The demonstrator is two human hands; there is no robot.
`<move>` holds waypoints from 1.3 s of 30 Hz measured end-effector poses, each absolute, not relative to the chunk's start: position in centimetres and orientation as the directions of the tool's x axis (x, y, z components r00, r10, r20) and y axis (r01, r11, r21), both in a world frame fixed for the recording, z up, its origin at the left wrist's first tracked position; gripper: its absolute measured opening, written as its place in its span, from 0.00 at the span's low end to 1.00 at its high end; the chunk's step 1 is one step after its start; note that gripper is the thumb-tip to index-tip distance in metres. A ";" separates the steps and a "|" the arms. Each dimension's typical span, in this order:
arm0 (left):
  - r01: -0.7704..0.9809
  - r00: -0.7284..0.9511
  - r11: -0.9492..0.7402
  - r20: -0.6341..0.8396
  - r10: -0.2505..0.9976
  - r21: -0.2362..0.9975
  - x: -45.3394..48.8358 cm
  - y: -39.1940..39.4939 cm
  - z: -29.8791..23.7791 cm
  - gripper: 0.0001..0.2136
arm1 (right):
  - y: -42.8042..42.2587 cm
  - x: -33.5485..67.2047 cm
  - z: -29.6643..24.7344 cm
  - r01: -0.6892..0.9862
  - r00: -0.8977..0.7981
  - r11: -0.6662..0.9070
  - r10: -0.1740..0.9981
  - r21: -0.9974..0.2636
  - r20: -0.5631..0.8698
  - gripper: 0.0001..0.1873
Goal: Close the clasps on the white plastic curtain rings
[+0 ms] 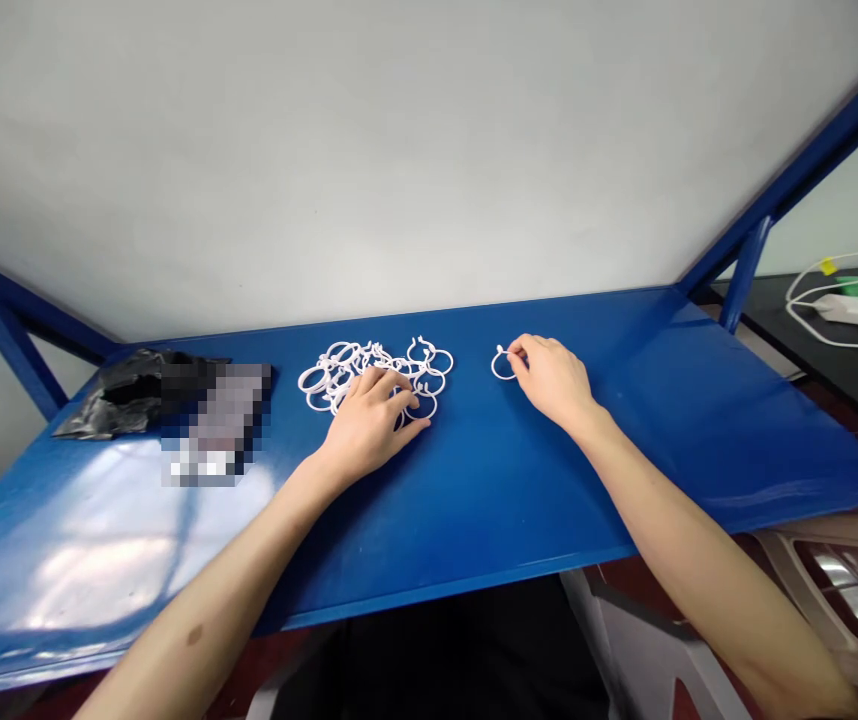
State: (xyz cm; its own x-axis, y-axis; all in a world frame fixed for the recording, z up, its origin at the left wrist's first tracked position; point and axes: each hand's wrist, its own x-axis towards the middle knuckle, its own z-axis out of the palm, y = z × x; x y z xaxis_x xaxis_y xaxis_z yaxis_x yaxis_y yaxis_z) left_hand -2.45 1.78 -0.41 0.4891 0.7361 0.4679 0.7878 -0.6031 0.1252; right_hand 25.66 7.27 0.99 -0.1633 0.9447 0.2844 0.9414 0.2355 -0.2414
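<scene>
L hand lay flat on a pile of white rings, fingers loose and apart, most of the heap fanned out just beyond its fingertips. R hand pinched a single ring between thumb & forefinger, the loop jutting toward the pile but apart from it, on the blue table. A black bag sat well outside the L hand.

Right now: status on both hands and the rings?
Left hand flat on the ring pile, fingers open. Right hand pinching a single ring, apart from the pile. Black bag far left, clear of both.
</scene>
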 end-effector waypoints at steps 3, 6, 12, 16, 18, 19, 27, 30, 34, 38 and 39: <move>0.761 0.518 -0.636 0.469 0.715 0.128 -2.9 2.0 -0.2 0.05 | 7.8 26.5 0.8 0.968 -0.123 0.182 0.945 -0.175 0.302 0.10; 0.715 0.527 -0.682 0.523 0.670 0.153 -2.6 1.9 0.2 0.05 | 7.1 25.6 1.3 0.917 -0.164 0.282 0.911 -0.281 0.379 0.11; 0.626 0.548 -0.776 0.666 0.505 0.073 -1.0 1.0 0.5 0.01 | 3.4 21.5 1.6 0.426 -0.448 0.394 0.874 -0.814 0.189 0.11; 0.590 0.573 -0.806 0.676 0.464 0.053 -0.6 0.6 0.6 0.01 | 2.0 20.3 0.8 0.305 -0.483 0.342 0.860 -0.889 0.165 0.07; 0.578 0.565 -0.810 0.668 0.484 0.098 -0.6 0.4 0.7 0.02 | 1.9 20.3 0.8 0.301 -0.453 0.354 0.870 -0.885 0.194 0.06; 0.578 0.552 -0.806 0.665 0.503 0.130 -0.6 0.3 0.8 0.02 | 1.9 20.3 0.9 0.305 -0.436 0.373 0.873 -0.876 0.220 0.05; 0.570 0.205 -0.473 0.442 0.874 0.672 0.2 -0.4 0.6 0.05 | 1.9 20.7 0.8 0.385 -0.529 0.650 0.737 -0.655 0.421 0.07; 0.437 0.191 -0.375 0.323 0.927 0.817 0.4 -0.3 0.5 0.07 | 1.6 20.6 0.5 0.392 -0.581 0.712 0.683 -0.583 0.443 0.08; 0.327 0.170 -0.301 0.257 0.951 0.896 0.1 0.0 0.4 0.08 | 1.4 20.6 0.9 0.359 -0.549 0.734 0.665 -0.576 0.506 0.07; 0.131 0.230 -0.188 0.154 0.961 0.973 -0.1 0.2 0.5 0.11 | 1.6 20.8 1.5 0.421 -0.395 0.681 0.732 -0.599 0.555 0.08; 0.065 0.265 -0.148 0.126 0.956 0.987 -0.1 0.2 0.5 0.11 | 1.8 20.8 1.5 0.428 -0.381 0.658 0.753 -0.620 0.536 0.10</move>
State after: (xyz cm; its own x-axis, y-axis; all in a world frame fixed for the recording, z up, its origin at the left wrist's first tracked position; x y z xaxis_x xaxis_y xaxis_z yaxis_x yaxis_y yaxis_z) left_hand -0.15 0.24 0.53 0.2647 0.9560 0.1263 0.0647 -0.1483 0.9868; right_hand 20.84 1.77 1.54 -0.3814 0.7530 0.5362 0.4278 0.6580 -0.6197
